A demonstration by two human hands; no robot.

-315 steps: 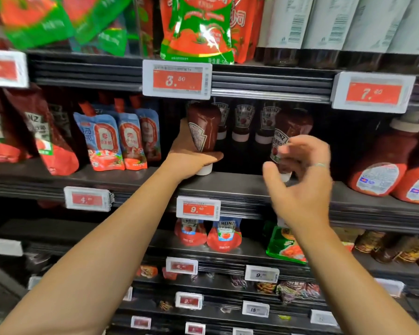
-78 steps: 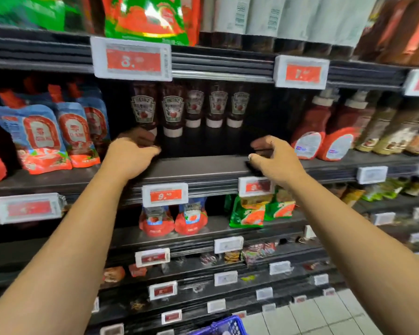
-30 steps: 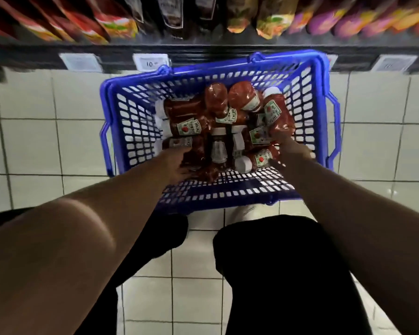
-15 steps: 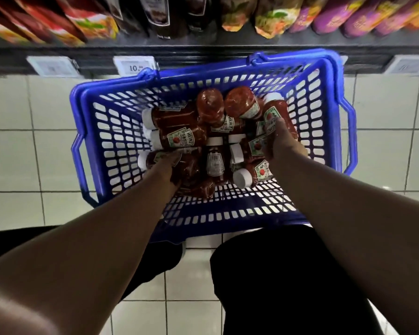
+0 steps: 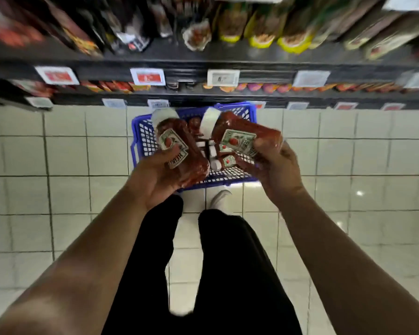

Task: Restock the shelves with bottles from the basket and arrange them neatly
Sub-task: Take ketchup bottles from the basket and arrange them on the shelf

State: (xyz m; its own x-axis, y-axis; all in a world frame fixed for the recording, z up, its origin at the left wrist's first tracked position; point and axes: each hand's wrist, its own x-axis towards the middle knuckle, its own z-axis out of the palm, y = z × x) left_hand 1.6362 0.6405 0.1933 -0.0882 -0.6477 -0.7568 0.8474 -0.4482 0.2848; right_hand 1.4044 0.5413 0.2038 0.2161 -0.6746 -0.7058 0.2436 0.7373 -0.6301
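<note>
Bottles of red ketchup with white caps and green-edged tomato labels fill this moment: the left hand [image 5: 155, 176] grips one bottle [image 5: 179, 146] around its body, cap pointing away, and the right hand [image 5: 275, 169] grips a second bottle [image 5: 242, 134] lying nearly sideways, both held just above the blue basket [image 5: 140, 141] on the tiled floor [image 5: 58, 189]. More bottles [image 5: 224, 158] lie loose inside the basket. "HEINZ" reads on the left bottle's label, while the price tags [image 5: 147, 76] along the shelf [image 5: 264, 56] edge are too blurred to read.
</note>
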